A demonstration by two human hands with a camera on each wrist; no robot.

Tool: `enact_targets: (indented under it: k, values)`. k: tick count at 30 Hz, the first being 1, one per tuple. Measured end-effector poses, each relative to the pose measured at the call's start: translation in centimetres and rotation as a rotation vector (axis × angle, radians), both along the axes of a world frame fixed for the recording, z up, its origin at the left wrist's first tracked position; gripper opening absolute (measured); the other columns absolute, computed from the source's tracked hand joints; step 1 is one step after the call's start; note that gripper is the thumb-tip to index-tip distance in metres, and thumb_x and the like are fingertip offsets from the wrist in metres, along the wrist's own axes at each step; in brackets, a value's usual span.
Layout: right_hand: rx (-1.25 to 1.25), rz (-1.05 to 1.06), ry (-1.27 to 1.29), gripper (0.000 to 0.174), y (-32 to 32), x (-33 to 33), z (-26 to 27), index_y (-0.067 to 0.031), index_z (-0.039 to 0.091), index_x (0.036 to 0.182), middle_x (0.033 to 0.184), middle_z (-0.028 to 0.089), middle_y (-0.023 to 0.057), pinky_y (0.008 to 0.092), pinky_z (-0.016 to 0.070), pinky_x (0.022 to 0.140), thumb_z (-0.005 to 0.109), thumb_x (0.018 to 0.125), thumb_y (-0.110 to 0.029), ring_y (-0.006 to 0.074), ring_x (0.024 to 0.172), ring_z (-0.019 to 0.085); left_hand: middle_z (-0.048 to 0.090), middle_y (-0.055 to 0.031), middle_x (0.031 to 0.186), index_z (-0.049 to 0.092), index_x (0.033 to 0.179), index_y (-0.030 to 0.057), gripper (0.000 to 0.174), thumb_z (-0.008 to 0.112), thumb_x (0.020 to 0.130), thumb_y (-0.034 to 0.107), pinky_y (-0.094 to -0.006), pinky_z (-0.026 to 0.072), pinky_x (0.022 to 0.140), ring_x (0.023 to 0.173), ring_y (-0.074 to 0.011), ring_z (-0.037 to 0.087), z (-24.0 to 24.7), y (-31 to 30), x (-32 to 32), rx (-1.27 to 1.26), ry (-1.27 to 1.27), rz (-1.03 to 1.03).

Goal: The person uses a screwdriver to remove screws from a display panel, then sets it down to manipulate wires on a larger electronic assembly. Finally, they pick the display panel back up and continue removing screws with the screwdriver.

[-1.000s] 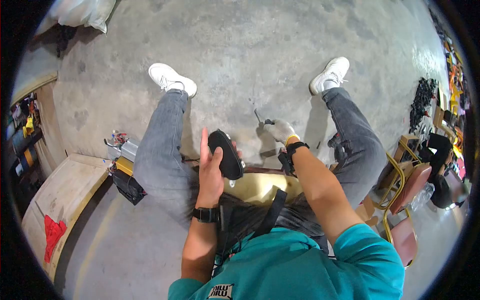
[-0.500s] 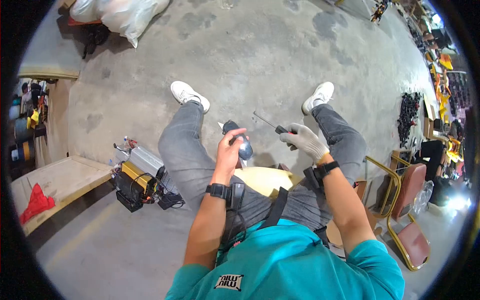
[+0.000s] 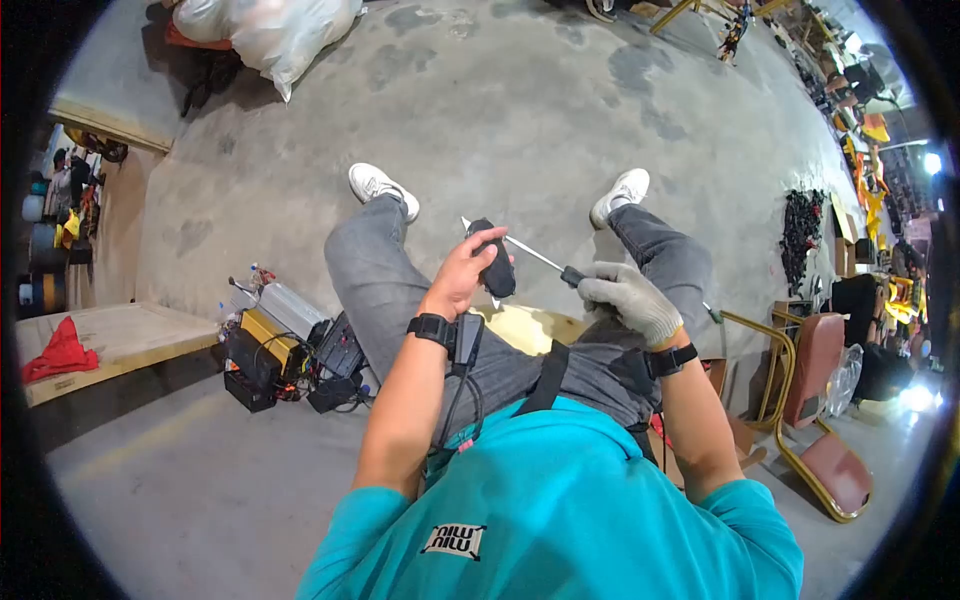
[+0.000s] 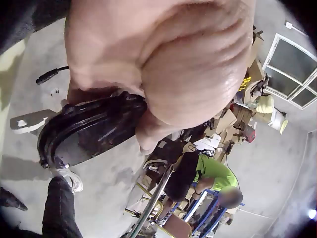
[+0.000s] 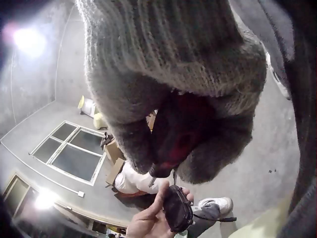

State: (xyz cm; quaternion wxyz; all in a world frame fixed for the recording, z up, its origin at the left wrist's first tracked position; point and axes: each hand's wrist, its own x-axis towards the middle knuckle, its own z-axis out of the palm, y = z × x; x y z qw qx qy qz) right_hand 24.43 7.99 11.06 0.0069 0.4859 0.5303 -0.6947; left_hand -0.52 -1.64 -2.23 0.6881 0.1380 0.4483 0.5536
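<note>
My bare left hand (image 3: 462,280) grips a black oval housing (image 3: 496,272) with pale tabs sticking out at its ends. In the left wrist view the housing (image 4: 94,131) shows a raised rim round a hollow face, with a light grey tab (image 4: 32,121) beside it. My right hand (image 3: 632,300), in a grey knit glove, holds a screwdriver (image 3: 535,254) by its dark red and black handle. The thin metal shaft points left, its tip right at the housing's upper edge. In the right wrist view the gloved fingers wrap the handle (image 5: 181,131).
A pale yellow seat (image 3: 530,328) lies between the legs. Electronic units (image 3: 285,310) and a wooden platform (image 3: 120,335) with a red cloth (image 3: 62,350) are at left. A maroon chair (image 3: 822,365) stands at right, white bags (image 3: 275,35) at the back. Another person (image 4: 218,173) bends over farther off.
The right hand has lifted the screwdriver and swung its tip to the housing. The left hand has turned the housing and moved it slightly right. The head view has shifted.
</note>
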Motion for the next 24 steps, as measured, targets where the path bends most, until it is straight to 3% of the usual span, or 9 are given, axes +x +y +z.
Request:
enact_targets:
  k: [3,5,9,12,16,18,24]
  values:
    - [0.05,0.039,0.021,0.022,-0.1,0.0,0.2,-0.0006,0.066,0.089,0.073,0.059,0.0011,0.0235,0.0433,0.061,0.063,0.086,-0.022,0.0085,0.065,0.055,0.06,-0.0113,0.119,0.05,0.138,0.0022,0.036,0.053,0.103,0.01,-0.0368,0.0537,0.094,0.11,-0.0233,0.064,0.0,0.1,-0.4,0.043,-0.028,-0.033]
    - [0.032,0.082,0.006,0.03,-0.1,0.3,-0.2,0.0008,0.068,0.099,0.074,0.059,-0.0007,0.0226,0.0424,0.058,0.066,0.086,-0.027,0.0069,0.063,0.053,0.06,-0.0096,0.119,0.051,0.138,0.0023,0.037,0.055,0.102,0.011,-0.0366,0.0534,0.095,0.11,-0.0227,0.064,0.2,0.1,-0.5,0.042,-0.043,-0.052]
    - [-0.046,0.032,-0.007,0.028,-0.5,0.3,0.0,0.0001,0.067,0.095,0.073,0.059,-0.0013,0.0223,0.0419,0.059,0.065,0.087,-0.026,0.0064,0.064,0.053,0.065,-0.0109,0.109,0.055,0.131,0.0033,0.031,0.056,0.102,0.012,-0.0345,0.0552,0.088,0.102,-0.0201,0.066,-0.2,0.1,-0.4,0.115,-0.107,-0.042]
    - [-0.005,0.067,0.005,0.027,-0.5,0.5,-0.7,-0.0003,0.067,0.094,0.074,0.059,-0.0013,0.0223,0.0416,0.059,0.065,0.088,-0.027,0.0062,0.065,0.053,0.061,-0.0087,0.118,0.056,0.126,0.0019,0.028,0.058,0.101,0.015,-0.0362,0.0537,0.094,0.108,-0.0218,0.064,-0.3,0.1,-0.5,0.131,-0.103,-0.062]
    - [-0.04,0.047,0.02,0.027,-0.5,0.3,-0.6,-0.0008,0.067,0.093,0.074,0.059,-0.0014,0.0225,0.0412,0.059,0.064,0.088,-0.027,0.0064,0.064,0.052,0.062,-0.0089,0.117,0.057,0.124,0.0018,0.027,0.059,0.101,0.015,-0.0361,0.0541,0.093,0.107,-0.0209,0.064,-0.4,0.1,-0.6,0.129,-0.084,-0.063]
    - [-0.031,0.022,0.06,0.02,-0.6,0.4,-1.0,-0.0007,0.066,0.093,0.071,0.055,-0.0016,0.0219,0.0359,0.054,0.063,0.087,-0.02,0.0056,0.059,0.047,0.062,-0.0087,0.117,0.058,0.12,0.0022,0.023,0.059,0.1,0.015,-0.0351,0.0543,0.092,0.105,-0.019,0.063,-0.4,0.1,-0.4,0.09,-0.099,-0.027]
    - [-0.044,0.006,0.056,0.019,-0.8,0.4,-1.3,0.0,0.065,0.092,0.071,0.054,-0.0015,0.022,0.0354,0.054,0.061,0.087,-0.018,0.0061,0.06,0.046,0.063,-0.0081,0.119,0.059,0.113,0.0037,0.018,0.059,0.101,0.017,-0.0334,0.0549,0.089,0.102,-0.0161,0.063,-0.4,0.0,-0.4,0.094,-0.072,0.003]
